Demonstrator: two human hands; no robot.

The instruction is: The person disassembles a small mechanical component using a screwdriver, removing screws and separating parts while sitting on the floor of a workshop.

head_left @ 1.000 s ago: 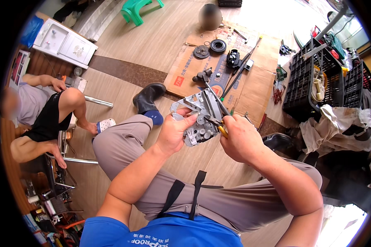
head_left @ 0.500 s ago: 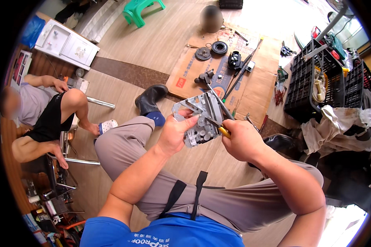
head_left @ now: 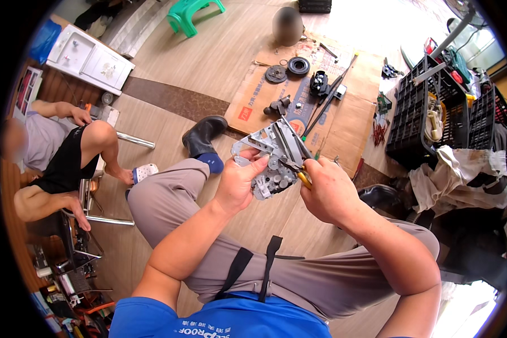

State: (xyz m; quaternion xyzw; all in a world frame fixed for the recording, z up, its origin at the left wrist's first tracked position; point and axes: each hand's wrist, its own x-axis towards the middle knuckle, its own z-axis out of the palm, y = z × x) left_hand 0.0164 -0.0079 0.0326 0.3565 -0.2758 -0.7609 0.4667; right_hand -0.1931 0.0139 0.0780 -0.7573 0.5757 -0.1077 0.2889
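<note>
My left hand [head_left: 238, 185] is closed around the edge of a silvery metal mechanism [head_left: 274, 183], a flat frame with small gears and rails, with the thumb on its face. My right hand [head_left: 333, 190] grips a pair of pliers [head_left: 305, 179] with yellow handles. The dark jaws of the pliers reach to the gears in the middle of the mechanism; whether they pinch a part, I cannot tell. The mechanism is held tilted, above the floor in front of my lap.
Beyond my hands lies a flattened cardboard sheet [head_left: 352, 132] bearing dark round parts [head_left: 298, 66], a black part [head_left: 320, 83] and long rods. Black plastic crates [head_left: 403, 121] stand at right, a soiled cloth [head_left: 462, 180] before them. Another person [head_left: 50, 146] sits at left; a green stool [head_left: 188, 17] stands farther off.
The mechanism has tilted slightly in my left hand. The pliers have turned a little in my right hand, so their jaws show more plainly. Elsewhere the view has only shifted slightly.
</note>
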